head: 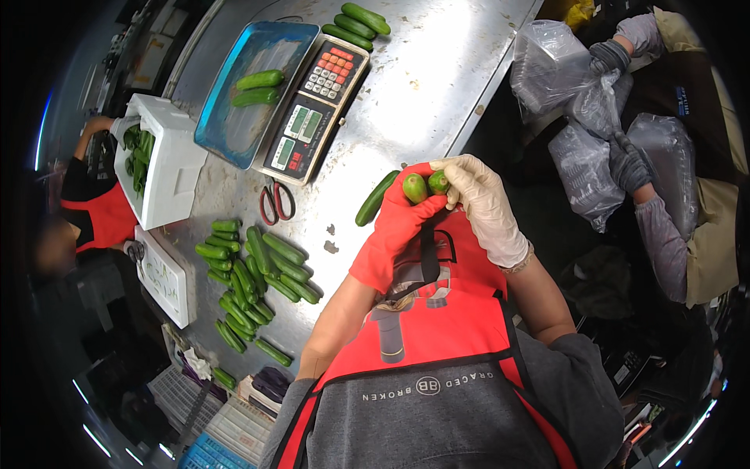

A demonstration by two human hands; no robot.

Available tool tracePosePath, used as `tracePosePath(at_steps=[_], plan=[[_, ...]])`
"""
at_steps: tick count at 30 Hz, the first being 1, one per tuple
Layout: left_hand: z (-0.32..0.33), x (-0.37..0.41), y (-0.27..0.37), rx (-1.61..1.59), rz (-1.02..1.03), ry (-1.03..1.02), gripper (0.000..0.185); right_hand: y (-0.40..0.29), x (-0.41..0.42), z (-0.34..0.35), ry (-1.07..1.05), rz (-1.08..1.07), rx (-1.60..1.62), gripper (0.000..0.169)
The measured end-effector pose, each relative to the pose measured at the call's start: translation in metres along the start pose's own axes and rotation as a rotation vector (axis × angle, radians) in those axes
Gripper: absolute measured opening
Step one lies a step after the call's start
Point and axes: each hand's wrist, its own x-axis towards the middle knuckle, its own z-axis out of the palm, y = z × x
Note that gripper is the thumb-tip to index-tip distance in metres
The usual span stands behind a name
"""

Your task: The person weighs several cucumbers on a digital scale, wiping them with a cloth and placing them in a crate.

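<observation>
My left hand, in a red rubber glove, grips two cucumbers side by side with their ends facing up. My right hand, in a pale disposable glove, touches the end of the right-hand cucumber with thumb and fingers; whether it grips it, I cannot tell. Just left of the red glove, a single cucumber lies on the metal table. Two more cucumbers rest in the blue-rimmed pan of a digital scale. Many cucumbers lie in loose groups on the table's left part.
Red-handled scissors lie below the scale. Several cucumbers are at the table's far end. At the left, a person reaches into a white foam box of green vegetables, near a white foam lid. Another person holds wrapped plastic containers at right.
</observation>
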Motion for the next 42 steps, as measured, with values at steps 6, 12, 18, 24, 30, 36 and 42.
tracePosePath(at_steps=[6,12,18,24,30,36,42], plan=[[-0.008,-0.001,-0.006,0.097,0.03,0.059,0.042,0.009,0.006,0.008,-0.019,-0.084,-0.072,0.015],[-0.012,-0.017,0.007,-0.074,0.018,0.104,0.046,0.005,0.017,0.017,-0.033,-0.014,-0.084,0.017],[-0.032,-0.043,0.017,-0.108,0.104,0.154,0.043,0.024,0.026,0.034,-0.095,0.05,-0.023,0.024],[-0.062,-0.099,0.02,-0.172,0.19,0.26,0.042,0.023,0.014,0.095,-0.29,0.047,-0.226,0.016],[-0.096,-0.173,0.005,0.091,0.217,0.608,0.042,0.055,0.008,0.154,-0.693,0.291,-0.424,0.014],[-0.12,-0.244,-0.007,0.058,0.365,0.823,0.044,0.086,-0.016,0.224,-0.904,0.471,-0.437,0.015],[-0.14,-0.302,-0.018,0.03,0.312,0.989,0.044,0.123,-0.038,0.275,-1.063,0.495,-0.49,0.013]])
